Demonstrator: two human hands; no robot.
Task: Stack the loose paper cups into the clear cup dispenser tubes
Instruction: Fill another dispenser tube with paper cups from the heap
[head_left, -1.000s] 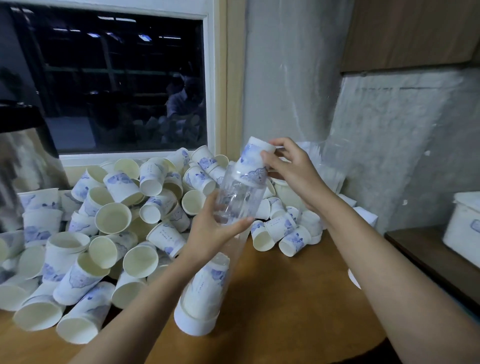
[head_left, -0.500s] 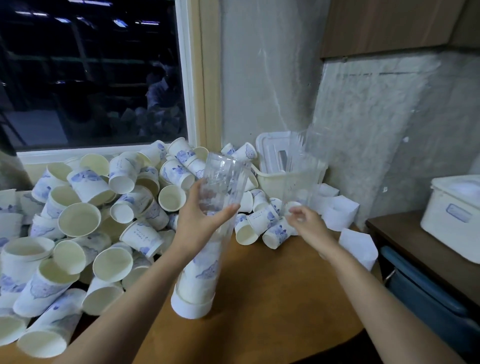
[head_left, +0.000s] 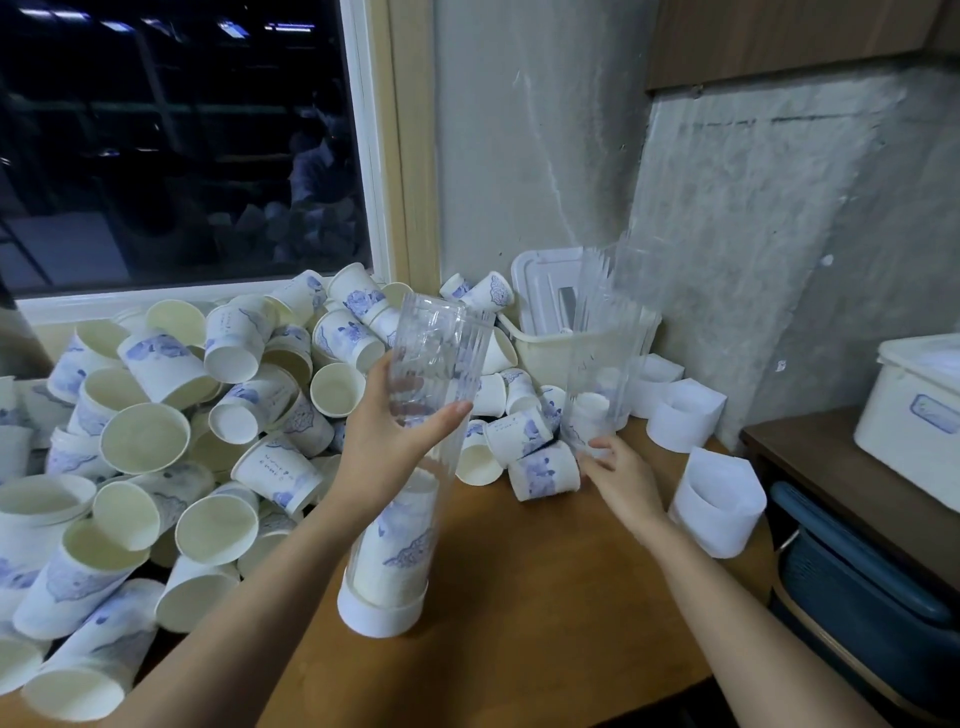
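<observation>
A clear dispenser tube (head_left: 436, 353) stands tilted on its white base cap (head_left: 379, 616) on the wooden table (head_left: 519, 649). My left hand (head_left: 384, 441) grips the tube at mid-height. A stack of blue-patterned paper cups (head_left: 397, 545) fills its lower part. A big pile of loose paper cups (head_left: 156, 415) lies to the left and behind. My right hand (head_left: 621, 478) is low on the table with fingers spread, holding nothing, beside a fallen cup (head_left: 543, 470) and at the foot of a second clear tube (head_left: 602, 338).
A cream basket (head_left: 540, 353) sits against the concrete wall behind the second tube. White caps (head_left: 717, 499) stand at the table's right edge. Further right, a white lidded box (head_left: 914, 410) rests on a lower shelf above a blue bin (head_left: 857, 587).
My right hand let go of the cup it held at the tube's mouth and dropped down to the loose cups on the right. My left hand kept its grip on the tube.
</observation>
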